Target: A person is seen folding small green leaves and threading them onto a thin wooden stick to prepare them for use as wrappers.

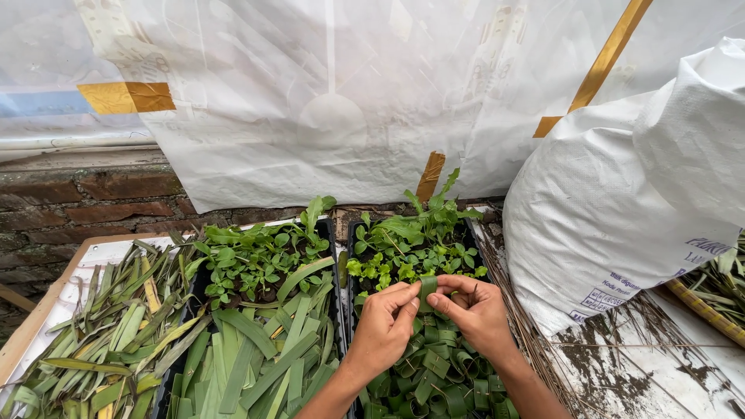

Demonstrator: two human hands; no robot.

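Both hands pinched shut on one green leaf strip (427, 287): left hand (386, 326) and right hand (475, 310) curling it over the middle of the right black tray (351, 233). Near end of that tray already packed with rolled leaf rings (434, 372); seedlings (415, 240) at its far end. Plenty of flat cut strips (256, 357) unrolled in the left tray, more loose leaves (109, 326) on the board's left edge.

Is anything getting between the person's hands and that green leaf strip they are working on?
Nothing visible does. The left hand and right hand both pinch the leaf strip directly, above the tray of leaf rings.
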